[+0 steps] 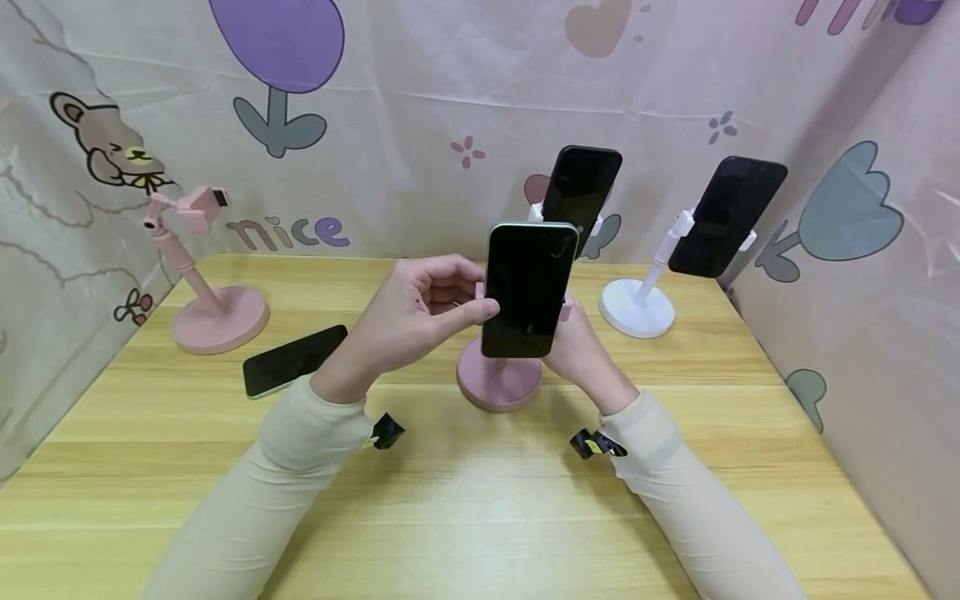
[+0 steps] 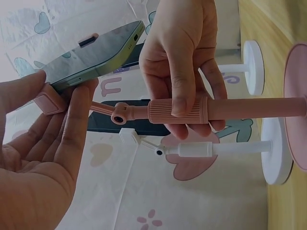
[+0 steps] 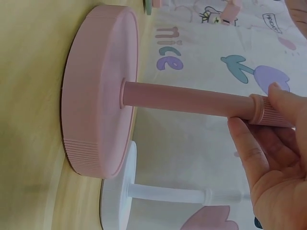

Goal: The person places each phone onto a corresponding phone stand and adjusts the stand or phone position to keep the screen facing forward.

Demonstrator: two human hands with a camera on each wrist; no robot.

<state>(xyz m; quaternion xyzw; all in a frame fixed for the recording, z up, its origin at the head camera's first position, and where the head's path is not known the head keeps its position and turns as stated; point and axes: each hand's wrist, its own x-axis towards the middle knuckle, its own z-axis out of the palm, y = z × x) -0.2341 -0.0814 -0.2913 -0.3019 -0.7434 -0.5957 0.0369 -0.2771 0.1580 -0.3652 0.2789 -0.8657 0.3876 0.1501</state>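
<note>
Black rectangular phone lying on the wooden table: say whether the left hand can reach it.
Probably yes: nothing visible lies on that black phone, but the left hand must first release the pink plastic clamp.

I have room over the near part of the table [image 1: 480, 517], between the two sleeves [image 1: 247, 500], as far as the middle pink stand [image 1: 498, 379]. Higher up, the left hand [image 1: 408, 312] at the clamp [image 2: 50, 99] and the right hand [image 1: 573, 346] round the stem block me. Behind, white stands [image 1: 637, 308] holding phones [image 1: 727, 217] narrow my passage. The flat phone [image 1: 292, 362] obstructs me beside the left wrist.
</note>
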